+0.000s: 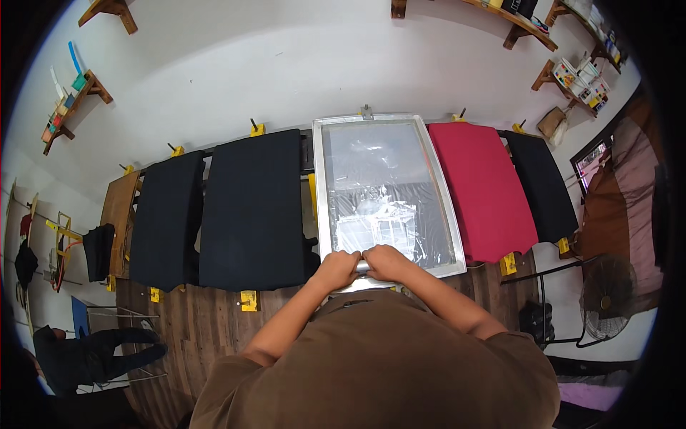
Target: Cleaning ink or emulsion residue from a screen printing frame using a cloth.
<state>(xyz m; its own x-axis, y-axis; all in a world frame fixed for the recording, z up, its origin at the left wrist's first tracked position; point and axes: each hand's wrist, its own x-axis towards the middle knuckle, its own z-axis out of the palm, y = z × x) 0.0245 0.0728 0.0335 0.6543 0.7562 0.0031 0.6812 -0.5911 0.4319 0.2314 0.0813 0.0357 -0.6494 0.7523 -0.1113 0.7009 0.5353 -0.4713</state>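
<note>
A screen printing frame (320, 177) with a metal rim and translucent mesh lies straight before me. Both my left hand (341, 268) and my right hand (387, 263) are side by side at its near end, fingers curled down over a bar-like tool, probably a squeegee (363, 266), mostly hidden under them. White, glossy patches show on the mesh just beyond my knuckles. Left of the frame a black shirt (252, 209) is spread over a board; to its right lies a red shirt (482, 187).
Farther out are more black garments (166, 220) (541, 185) on boards, with yellow clamps (249, 301) along the edges. A pedestal fan (605, 297) stands at right. Another person (96, 354) is at the lower left. Wooden shelves (86, 102) hang on the wall.
</note>
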